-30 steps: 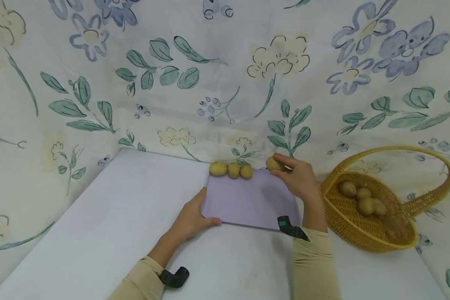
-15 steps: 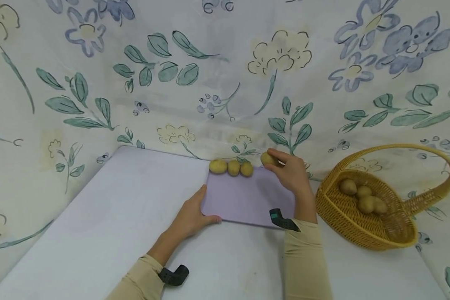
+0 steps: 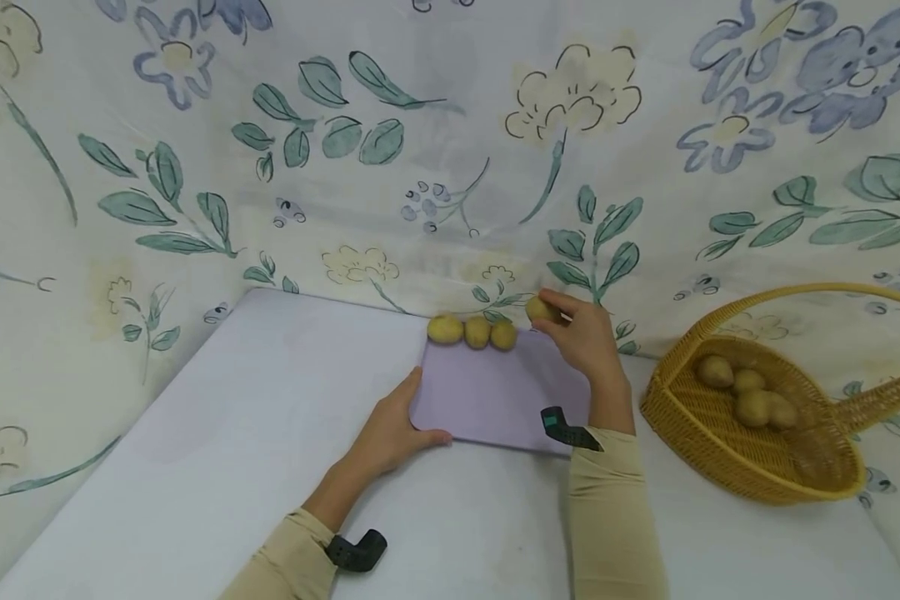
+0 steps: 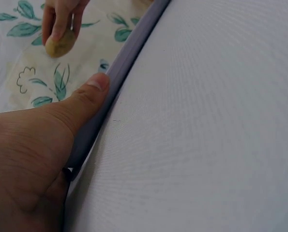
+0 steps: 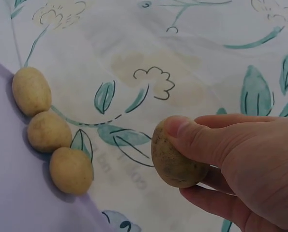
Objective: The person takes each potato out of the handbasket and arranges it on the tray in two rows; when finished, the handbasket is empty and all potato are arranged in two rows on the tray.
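Observation:
My right hand (image 3: 589, 340) pinches a potato (image 5: 177, 157) between thumb and fingers, raised over the back edge of a flat purple board (image 3: 498, 392). To its left, three potatoes sit side by side along that back edge: a longer potato (image 3: 446, 328), a middle potato (image 3: 477, 332) and a rounder potato (image 3: 503, 336). At the board's front left corner, my left hand (image 3: 388, 427) holds the board, its thumb (image 4: 88, 96) on the front edge and its other fingers along the left side. Those fingers are mostly hidden in the left wrist view.
A yellow wicker basket (image 3: 727, 479) with a tall handle stands on the right, several potatoes (image 3: 753, 408) inside it. The white table (image 3: 270, 400) backs onto a floral cloth (image 3: 450, 125).
My right hand has moved a little left along the back of the board with its potato. The left hand keeps its place on the board, while the head view has shifted slightly.

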`<state>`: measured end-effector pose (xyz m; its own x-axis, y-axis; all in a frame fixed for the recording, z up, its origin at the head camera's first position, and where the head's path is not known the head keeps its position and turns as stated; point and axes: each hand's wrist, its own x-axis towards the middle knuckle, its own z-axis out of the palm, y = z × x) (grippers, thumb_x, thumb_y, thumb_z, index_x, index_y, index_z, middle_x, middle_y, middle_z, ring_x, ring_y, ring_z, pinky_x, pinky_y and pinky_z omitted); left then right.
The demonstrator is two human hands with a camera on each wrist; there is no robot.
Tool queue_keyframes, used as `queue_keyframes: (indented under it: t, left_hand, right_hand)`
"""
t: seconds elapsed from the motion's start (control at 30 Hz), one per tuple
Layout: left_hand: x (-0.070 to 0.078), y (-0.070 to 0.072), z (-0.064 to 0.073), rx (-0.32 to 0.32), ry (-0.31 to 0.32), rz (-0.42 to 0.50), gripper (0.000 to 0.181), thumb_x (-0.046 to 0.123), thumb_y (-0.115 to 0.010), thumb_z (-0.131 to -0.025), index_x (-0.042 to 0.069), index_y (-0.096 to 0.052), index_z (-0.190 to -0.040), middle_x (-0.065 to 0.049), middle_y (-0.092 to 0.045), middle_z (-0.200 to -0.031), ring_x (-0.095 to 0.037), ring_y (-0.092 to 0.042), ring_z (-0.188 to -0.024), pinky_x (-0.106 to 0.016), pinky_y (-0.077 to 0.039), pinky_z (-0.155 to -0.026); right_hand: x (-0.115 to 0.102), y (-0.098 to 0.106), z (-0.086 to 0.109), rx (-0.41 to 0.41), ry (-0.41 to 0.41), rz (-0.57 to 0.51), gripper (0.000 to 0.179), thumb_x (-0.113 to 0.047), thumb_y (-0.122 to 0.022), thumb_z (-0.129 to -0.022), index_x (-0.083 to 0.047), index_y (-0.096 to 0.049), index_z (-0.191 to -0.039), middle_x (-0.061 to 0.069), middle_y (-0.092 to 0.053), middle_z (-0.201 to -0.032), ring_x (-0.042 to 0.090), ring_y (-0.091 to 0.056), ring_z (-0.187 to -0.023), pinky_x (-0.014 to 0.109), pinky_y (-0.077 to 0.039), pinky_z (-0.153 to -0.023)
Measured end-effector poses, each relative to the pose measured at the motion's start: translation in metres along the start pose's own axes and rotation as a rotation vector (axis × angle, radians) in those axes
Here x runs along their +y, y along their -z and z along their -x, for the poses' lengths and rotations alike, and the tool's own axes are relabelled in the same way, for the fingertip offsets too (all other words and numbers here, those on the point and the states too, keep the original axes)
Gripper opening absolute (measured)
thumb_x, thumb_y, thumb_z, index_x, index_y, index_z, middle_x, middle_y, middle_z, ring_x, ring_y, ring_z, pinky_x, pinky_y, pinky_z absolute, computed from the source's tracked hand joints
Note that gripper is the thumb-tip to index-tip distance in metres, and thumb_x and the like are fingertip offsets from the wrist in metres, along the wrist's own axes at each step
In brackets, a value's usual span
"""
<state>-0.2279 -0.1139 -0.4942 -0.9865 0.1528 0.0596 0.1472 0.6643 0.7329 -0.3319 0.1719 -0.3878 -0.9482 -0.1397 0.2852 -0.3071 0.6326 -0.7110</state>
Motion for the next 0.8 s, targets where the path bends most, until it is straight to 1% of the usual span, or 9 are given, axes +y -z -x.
queue_keyframes:
  t: [0.1,0.27,0.43,0.63,0.8]
  left_hand:
    - [0.000,-0.001,0.001,-0.002,0.003,0.004,0.124,0.048,-0.090,-0.073,0.000,-0.018,-0.162,-0.017,-0.023,-0.168,-0.033,-0.027,-0.156,-0.048,-0.029,-0.127]
    - [0.001,-0.003,0.002,0.007,0.001,0.024,0.123,0.045,-0.091,-0.072,0.000,-0.019,-0.162,-0.017,-0.024,-0.168,-0.033,-0.027,-0.155,-0.048,-0.029,-0.127]
    - [0.004,0.000,0.003,0.010,-0.002,0.024,0.123,0.044,-0.091,-0.072,-0.001,-0.020,-0.161,-0.017,-0.025,-0.168,-0.033,-0.028,-0.155,-0.047,-0.029,-0.128]
    - [0.004,0.002,0.003,0.024,-0.007,0.015,0.123,0.044,-0.092,-0.071,-0.001,-0.021,-0.161,-0.018,-0.026,-0.167,-0.034,-0.030,-0.154,-0.048,-0.030,-0.127]
    - [0.003,0.001,0.001,0.018,-0.003,0.010,0.123,0.046,-0.091,-0.072,0.000,-0.021,-0.161,-0.017,-0.026,-0.168,-0.033,-0.029,-0.155,-0.047,-0.030,-0.127]
  right_hand:
    - [0.004,0.000,0.000,-0.001,-0.019,0.018,0.053,-0.013,-0.078,-0.091,-0.010,-0.062,-0.141,0.012,-0.060,-0.146,0.032,-0.057,-0.136,0.041,-0.056,-0.105]
    - [0.010,-0.006,0.000,-0.013,-0.026,0.038,0.052,-0.016,-0.077,-0.092,-0.010,-0.062,-0.141,0.012,-0.059,-0.147,0.032,-0.056,-0.137,0.043,-0.056,-0.106]
    - [0.020,-0.014,-0.001,-0.027,-0.055,0.076,0.050,-0.017,-0.075,-0.094,-0.011,-0.062,-0.142,0.012,-0.058,-0.149,0.035,-0.057,-0.135,0.047,-0.056,-0.105]
    - [0.029,-0.023,-0.004,-0.024,-0.060,0.107,0.050,-0.017,-0.078,-0.091,-0.008,-0.064,-0.139,0.015,-0.061,-0.145,0.036,-0.060,-0.132,0.048,-0.055,-0.106]
    - [0.033,-0.029,-0.006,-0.049,-0.069,0.145,0.052,-0.020,-0.080,-0.090,-0.007,-0.064,-0.138,0.015,-0.062,-0.143,0.036,-0.059,-0.133,0.048,-0.052,-0.110]
